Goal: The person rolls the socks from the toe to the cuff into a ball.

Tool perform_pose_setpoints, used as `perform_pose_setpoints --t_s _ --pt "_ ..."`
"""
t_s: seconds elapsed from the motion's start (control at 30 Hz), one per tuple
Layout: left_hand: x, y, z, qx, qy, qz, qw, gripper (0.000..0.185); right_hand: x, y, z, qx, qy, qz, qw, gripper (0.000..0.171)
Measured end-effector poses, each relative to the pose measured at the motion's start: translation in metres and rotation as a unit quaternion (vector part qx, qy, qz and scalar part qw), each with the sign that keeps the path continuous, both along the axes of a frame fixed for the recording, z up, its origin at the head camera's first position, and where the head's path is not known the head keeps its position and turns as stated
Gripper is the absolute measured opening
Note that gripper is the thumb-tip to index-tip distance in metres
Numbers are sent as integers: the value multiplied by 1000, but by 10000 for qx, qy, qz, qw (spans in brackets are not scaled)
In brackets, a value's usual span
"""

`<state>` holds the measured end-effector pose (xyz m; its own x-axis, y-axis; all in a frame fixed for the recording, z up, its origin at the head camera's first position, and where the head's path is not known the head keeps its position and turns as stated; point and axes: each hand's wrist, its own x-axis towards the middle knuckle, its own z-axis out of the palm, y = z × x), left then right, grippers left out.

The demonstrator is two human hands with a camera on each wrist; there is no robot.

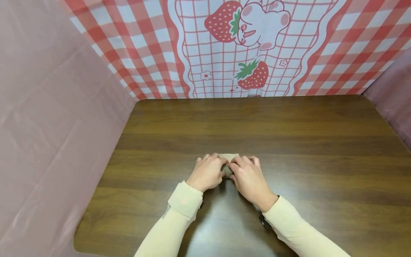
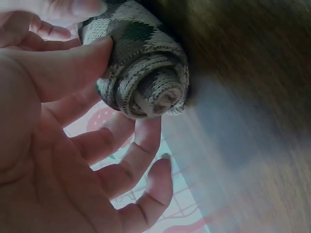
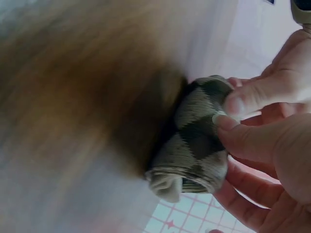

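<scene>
A knitted sock (image 1: 227, 171) in a dark green and beige checked pattern is rolled into a tight bundle near the middle of the table. Its spiral end shows in the left wrist view, where the left hand (image 1: 207, 171) grips that side between thumb and fingers. From the other side the right hand (image 1: 249, 178) holds the roll (image 3: 194, 131), thumb on top and fingers behind. The two thumbs lie close together on the knit in the right wrist view. Past the fingertips, a pale flat flap (image 1: 229, 156) sticks out on the far side.
The brown wooden table (image 1: 160, 128) has rounded corners. A red and white checked cloth (image 1: 144, 46) with strawberries hangs along its back edge. Pinkish fabric (image 1: 48, 125) covers the left side, and more pink fabric (image 1: 391, 89) hangs at the right.
</scene>
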<state>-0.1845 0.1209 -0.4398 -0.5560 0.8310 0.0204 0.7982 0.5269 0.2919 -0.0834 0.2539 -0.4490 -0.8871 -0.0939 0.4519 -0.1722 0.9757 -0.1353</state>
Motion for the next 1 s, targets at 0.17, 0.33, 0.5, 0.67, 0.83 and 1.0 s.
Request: perform_pose_setpoints --t_s 0.17,0.33,0.5,0.67,0.83,1.0 --pt "-1 -1 -1 -78 -105 57 9999 27 -3 1 -9 143 104 -86 9998 42" --pt "1 -3 -4 118 -165 110 9997 31 -3 -1 -13 96 156 -136 9997 42" --pt "7 -6 -7 578 -100 234 9980 38 -3 0 -12 54 45 -202 9998 40" --pt "9 -7 -6 879 139 137 9959 42 -6 6 -9 111 -216 -281 9993 38" --pt "7 -7 -4 895 338 35 9954 38 -14 11 -3 1 -495 -238 9985 34" --pt "4 -6 -5 916 346 -28 9952 42 -22 15 3 -139 -920 -223 9954 30"
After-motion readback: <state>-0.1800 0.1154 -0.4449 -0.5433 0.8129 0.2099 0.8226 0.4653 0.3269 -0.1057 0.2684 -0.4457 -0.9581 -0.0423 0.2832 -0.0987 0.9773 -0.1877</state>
